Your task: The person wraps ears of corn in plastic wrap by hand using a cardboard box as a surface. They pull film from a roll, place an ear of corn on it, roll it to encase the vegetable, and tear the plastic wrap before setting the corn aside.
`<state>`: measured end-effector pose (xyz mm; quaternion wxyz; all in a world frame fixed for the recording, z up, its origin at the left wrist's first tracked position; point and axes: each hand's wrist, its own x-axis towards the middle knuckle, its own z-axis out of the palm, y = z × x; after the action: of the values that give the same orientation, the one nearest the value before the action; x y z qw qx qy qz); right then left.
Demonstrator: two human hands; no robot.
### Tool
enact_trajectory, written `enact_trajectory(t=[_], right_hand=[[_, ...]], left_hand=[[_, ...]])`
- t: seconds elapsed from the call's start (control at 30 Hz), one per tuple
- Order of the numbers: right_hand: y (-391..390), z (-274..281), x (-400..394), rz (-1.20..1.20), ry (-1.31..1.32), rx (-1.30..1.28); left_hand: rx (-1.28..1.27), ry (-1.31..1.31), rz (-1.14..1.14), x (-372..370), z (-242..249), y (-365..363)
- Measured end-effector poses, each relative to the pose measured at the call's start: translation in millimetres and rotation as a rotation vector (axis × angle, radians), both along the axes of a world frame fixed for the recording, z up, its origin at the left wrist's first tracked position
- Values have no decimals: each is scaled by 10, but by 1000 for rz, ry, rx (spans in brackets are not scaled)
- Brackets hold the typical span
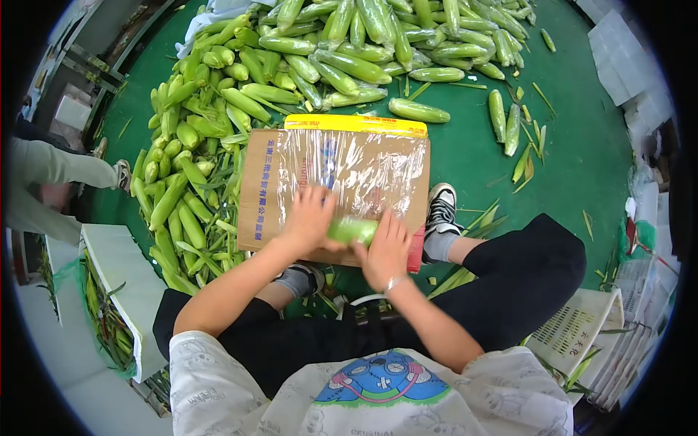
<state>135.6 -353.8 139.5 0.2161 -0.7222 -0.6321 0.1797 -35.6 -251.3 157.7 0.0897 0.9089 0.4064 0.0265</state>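
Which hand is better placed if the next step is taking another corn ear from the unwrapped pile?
Probably the left hand: it is nearer the unwrapped pile, which lies on the person's left. The right hand sits farther away, beyond the corn ear between them.

The green floor (574, 156) spreads out in front of me. Bare green corn ears (174, 196) lie heaped on its left side, and film-wrapped ears (356, 67) are piled at the far side. One wrapped ear (419, 110) lies just beyond my cardboard box (256, 156), with two more (497, 116) farther right, side by side. Loose leaf strips (525, 171) are scattered near them. Across the box top, I have clear film (363, 171) spread, wrinkled and shiny, with a yellow cling-wrap carton (356, 125) along the far edge. I can't tell what is under the box.
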Motion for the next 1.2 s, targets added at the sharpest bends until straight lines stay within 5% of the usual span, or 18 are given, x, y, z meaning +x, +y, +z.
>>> enact_trajectory(t=[0.2, 0.3, 0.37, 0.47, 0.6, 0.67, 0.7, 0.73, 0.77, 0.83, 0.9, 0.97, 1.03, 1.1, 1.13, 1.2], right_hand=[[1649, -5, 310, -137, -246, 183], [2146, -134, 387, 128, -286, -158], [2170, -258, 299, 440, 472, -405], [1764, -403, 324, 567, 657, -505], [1168, -386, 107, 754, 476, -395], [927, -330, -24, 728, 241, -112], [869, -330, -63, 735, 246, -114], [824, -328, -104, 715, 117, -51], [804, -319, -130, 693, -14, 14], [804, -334, -65, 694, 27, -6], [867, -370, -12, 723, 248, -56], [770, -411, 33, 656, 469, 18], [514, -198, 49, 282, 1219, -237], [220, 81, -132, 15, 1450, -289], [158, 57, -249, -139, 1469, -263], [197, -135, -342, -261, 1486, -237]], left_hand=[[166, -190, 5, 20, -23, 312], [216, -254, -65, 36, -269, 592], [-23, -199, -2, 86, -313, 742], [-16, -103, -242, -37, -235, 770], [-119, -316, -316, -186, -42, 246], [-480, -36, -186, -220, 18, -129], [-1141, 82, -83, -219, 93, -211], [-1440, 148, -159, -215, 145, -423], [-1587, -95, -79, -414, -361, -1078], [-2322, 390, -523, -309, -77, -1032], [-2096, 364, -342, -538, -34, -973], [-1956, 8, 197, -824, 38, -941], [-1719, -290, 548, -853, 342, -799], [-1511, -315, 749, -801, 540, -633], [-1507, -333, 764, -774, 645, -621], [-1010, -347, 406, -712, 884, -586]])
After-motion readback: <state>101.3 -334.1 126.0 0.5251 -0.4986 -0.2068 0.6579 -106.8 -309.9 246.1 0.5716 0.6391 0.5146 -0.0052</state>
